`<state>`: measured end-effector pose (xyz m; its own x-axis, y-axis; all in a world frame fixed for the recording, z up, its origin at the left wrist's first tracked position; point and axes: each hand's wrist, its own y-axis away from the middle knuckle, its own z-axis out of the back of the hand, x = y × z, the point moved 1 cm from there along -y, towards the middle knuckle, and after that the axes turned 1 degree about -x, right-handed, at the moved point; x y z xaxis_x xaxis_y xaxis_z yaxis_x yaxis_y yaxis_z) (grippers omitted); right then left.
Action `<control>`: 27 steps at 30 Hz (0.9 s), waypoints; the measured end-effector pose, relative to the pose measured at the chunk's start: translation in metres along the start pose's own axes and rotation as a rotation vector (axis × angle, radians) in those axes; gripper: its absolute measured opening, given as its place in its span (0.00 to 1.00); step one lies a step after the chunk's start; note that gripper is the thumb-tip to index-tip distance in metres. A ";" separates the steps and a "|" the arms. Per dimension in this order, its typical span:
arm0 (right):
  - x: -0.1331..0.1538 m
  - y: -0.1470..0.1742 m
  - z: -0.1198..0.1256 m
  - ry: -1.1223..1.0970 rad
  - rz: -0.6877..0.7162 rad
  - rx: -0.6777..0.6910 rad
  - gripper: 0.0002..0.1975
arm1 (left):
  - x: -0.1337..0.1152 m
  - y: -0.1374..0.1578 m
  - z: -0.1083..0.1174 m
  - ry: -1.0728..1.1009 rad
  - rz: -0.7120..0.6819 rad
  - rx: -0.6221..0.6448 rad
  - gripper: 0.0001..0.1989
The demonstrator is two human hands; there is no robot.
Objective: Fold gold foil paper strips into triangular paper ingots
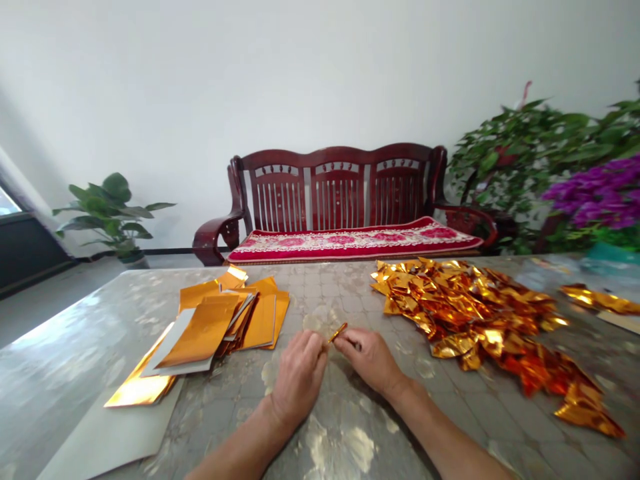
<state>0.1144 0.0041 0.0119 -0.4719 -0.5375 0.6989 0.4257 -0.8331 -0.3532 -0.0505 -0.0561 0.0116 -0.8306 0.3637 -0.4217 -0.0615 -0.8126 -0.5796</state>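
My left hand (299,379) and my right hand (371,360) lie low in the centre of the frame, both forearms coming in from the bottom edge and meeting in a narrow V. The wrists rest on the counter (350,433), and the fingers of both hands are curled in and pinched on a small rolled gold foil piece (339,332), which stands out between them, tilted up to the right. To the left of my hands, in the middle left of the frame, is a stack of flat gold sheets (220,320), with one grey sheet (110,433) reaching toward the lower left corner. To the right, a pile of folded gold pieces (480,313) spreads from the centre right down toward the right edge. Between stack and pile the counter surface is bare, in front of my hands and also below them. Behind the far edge of the counter stands a dark wooden bench (340,200).
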 end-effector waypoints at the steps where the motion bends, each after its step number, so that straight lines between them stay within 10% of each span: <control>1: 0.003 0.000 -0.002 -0.090 -0.024 -0.006 0.20 | -0.001 0.001 0.002 -0.034 -0.071 -0.001 0.11; 14: 0.012 0.002 -0.001 -0.229 -0.063 -0.099 0.22 | -0.019 0.007 0.009 0.002 -0.299 0.054 0.06; 20: 0.020 0.003 0.009 -0.172 0.109 0.129 0.18 | -0.004 -0.005 0.001 0.411 0.227 -0.168 0.13; 27: 0.015 0.003 0.006 -0.026 0.132 0.248 0.21 | -0.001 -0.013 -0.009 1.156 0.607 0.080 0.20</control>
<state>0.1134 -0.0062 0.0253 -0.3811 -0.6333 0.6735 0.6600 -0.6965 -0.2814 -0.0437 -0.0412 0.0133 0.2130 0.0779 -0.9739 0.0868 -0.9944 -0.0605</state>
